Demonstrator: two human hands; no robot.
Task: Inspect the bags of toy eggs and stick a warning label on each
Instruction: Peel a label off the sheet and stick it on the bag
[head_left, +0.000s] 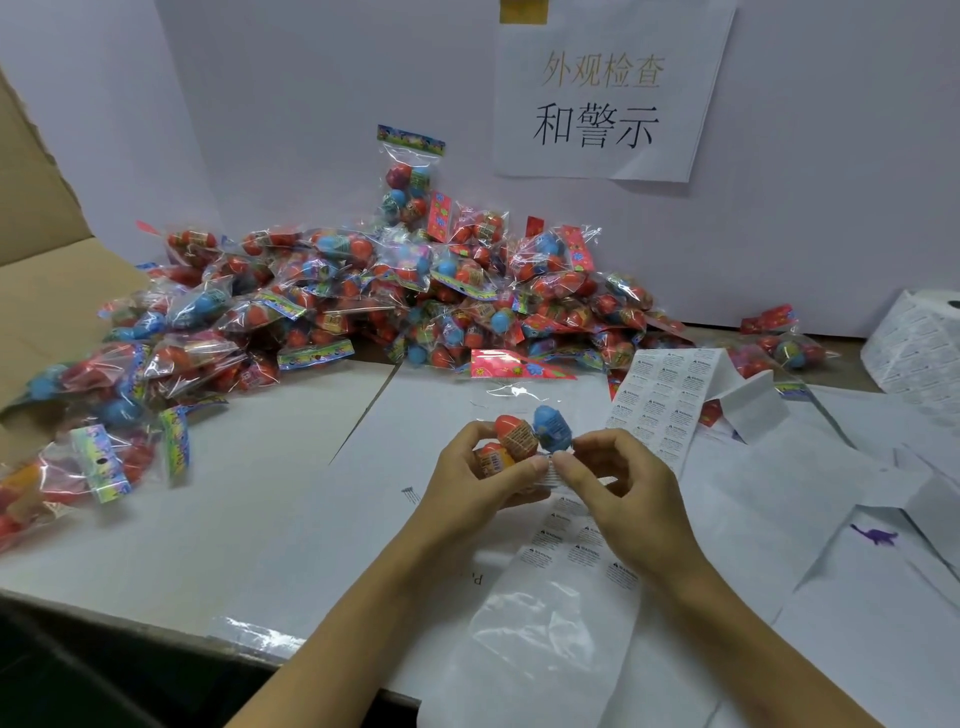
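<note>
A clear bag of toy eggs (524, 415) with a red header card lies in the middle of the table, red and blue eggs inside. My left hand (467, 478) grips its lower end from the left. My right hand (613, 478) pinches a small white warning label (551, 467) against the bag's bottom edge, thumb and forefinger together. A long strip of warning labels (660, 405) runs from the far right down under my hands to the table's front edge.
A big heap of bagged eggs (395, 291) fills the back of the table and spills left into an open cardboard box (41, 291). A label roll (919, 348) stands at far right. White paper sheets (779, 499) cover the table; a purple toy dinosaur (877, 535) lies on them.
</note>
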